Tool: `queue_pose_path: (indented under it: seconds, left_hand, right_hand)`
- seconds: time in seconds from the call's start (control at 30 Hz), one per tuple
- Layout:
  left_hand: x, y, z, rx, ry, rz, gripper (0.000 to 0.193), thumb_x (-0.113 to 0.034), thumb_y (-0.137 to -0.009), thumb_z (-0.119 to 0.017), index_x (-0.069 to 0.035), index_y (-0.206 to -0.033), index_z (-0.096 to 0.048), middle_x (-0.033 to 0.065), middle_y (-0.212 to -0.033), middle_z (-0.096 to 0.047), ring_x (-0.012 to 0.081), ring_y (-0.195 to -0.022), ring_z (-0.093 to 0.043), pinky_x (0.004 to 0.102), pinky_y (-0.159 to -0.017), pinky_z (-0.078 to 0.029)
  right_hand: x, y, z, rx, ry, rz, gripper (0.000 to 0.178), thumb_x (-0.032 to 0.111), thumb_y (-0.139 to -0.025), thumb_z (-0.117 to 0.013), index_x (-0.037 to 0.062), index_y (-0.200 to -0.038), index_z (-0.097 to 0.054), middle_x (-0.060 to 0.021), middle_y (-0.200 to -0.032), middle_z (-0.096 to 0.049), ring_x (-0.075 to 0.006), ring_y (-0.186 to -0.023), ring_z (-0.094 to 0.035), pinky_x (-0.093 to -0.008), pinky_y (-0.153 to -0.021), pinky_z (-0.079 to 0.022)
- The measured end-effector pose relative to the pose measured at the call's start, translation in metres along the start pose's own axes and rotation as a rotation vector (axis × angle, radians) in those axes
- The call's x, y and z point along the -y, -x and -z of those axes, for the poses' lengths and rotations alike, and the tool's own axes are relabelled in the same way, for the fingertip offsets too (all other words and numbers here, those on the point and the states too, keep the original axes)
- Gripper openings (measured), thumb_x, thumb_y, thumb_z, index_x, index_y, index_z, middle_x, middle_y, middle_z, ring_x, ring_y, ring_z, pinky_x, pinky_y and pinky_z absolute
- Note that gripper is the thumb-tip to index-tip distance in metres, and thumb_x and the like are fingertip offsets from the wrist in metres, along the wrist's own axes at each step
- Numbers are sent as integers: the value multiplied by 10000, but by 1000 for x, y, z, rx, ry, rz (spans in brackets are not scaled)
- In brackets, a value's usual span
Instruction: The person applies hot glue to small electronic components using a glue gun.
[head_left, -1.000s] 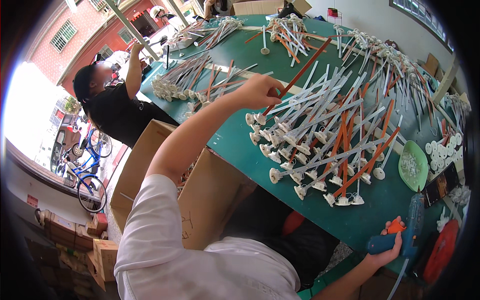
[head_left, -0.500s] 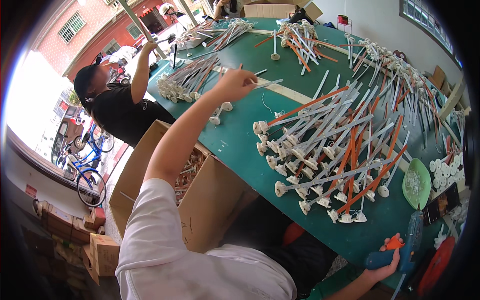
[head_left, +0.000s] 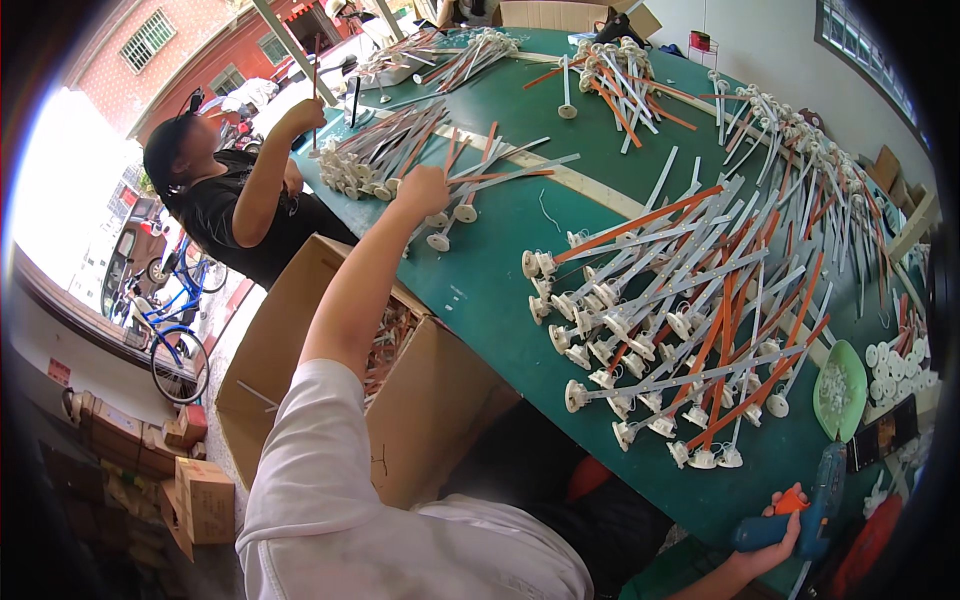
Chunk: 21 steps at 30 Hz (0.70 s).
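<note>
My left hand reaches far out over the table, its fingers closed on a strip piece with a white round base; the fingers partly hide the grip. Orange and grey strips stick out to the right of it. Two more white round bases with strips are beside and below that hand. At the lower right, my right hand is wrapped round the handle of a blue glue gun with an orange trigger. A large spread of grey and orange strips on white bases covers the table between my hands.
Further strip bundles lie along the far side of the green table. A light green bowl, white discs and a phone are at the right. An open carton stands against the near edge. A co-worker sits at the left.
My left hand has drawn back to the left, and its fingers have closed over the strips. The co-worker's raised hand now holds an upright strip. My right hand keeps the glue gun.
</note>
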<state>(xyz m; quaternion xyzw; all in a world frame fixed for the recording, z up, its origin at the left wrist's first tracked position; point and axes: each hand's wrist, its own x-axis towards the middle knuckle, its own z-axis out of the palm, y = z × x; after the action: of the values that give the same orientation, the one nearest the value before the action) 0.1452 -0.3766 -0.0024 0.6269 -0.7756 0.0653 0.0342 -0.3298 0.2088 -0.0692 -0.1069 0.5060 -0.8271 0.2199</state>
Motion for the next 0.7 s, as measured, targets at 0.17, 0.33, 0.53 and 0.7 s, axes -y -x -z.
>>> queue_pose_path:
  seconds: [0.17,0.33,0.53,0.7]
  left_hand:
    - [-9,-5,16,-70,13,15,249,-206,-716,-685,4,-839,-736,253,-825,-696,395,-822,-690,444,-757,-562]
    - [-31,24,65,32,148,-44,289,-225,-687,-734,25,-833,-730,174,-770,-719,267,-660,-703,353,-677,-565]
    - [-70,137,107,-10,1055,-133,214,-36,-876,-693,46,-1068,-650,127,-879,-733,182,-807,-717,287,-693,-569]
    - [-154,247,128,15,1375,-272,121,45,-856,-707,34,-955,-638,108,-863,-727,161,-821,-718,264,-740,-569]
  right_hand:
    - [1,3,-2,2,-30,14,394,189,-982,-460,-47,-1295,-491,-173,-1366,-510,-193,-1005,-568,-243,-699,-489]
    - [0,4,6,36,-43,22,386,188,-978,-460,-41,-1287,-499,-175,-1361,-516,-193,-1003,-571,-240,-695,-489]
    - [-2,7,7,41,-82,14,384,179,-957,-469,-26,-1279,-513,-167,-1345,-529,-205,-1001,-557,-255,-705,-453]
    - [-4,3,8,15,-91,19,374,165,-959,-473,-39,-1268,-523,-186,-1339,-534,-234,-998,-559,-267,-720,-464]
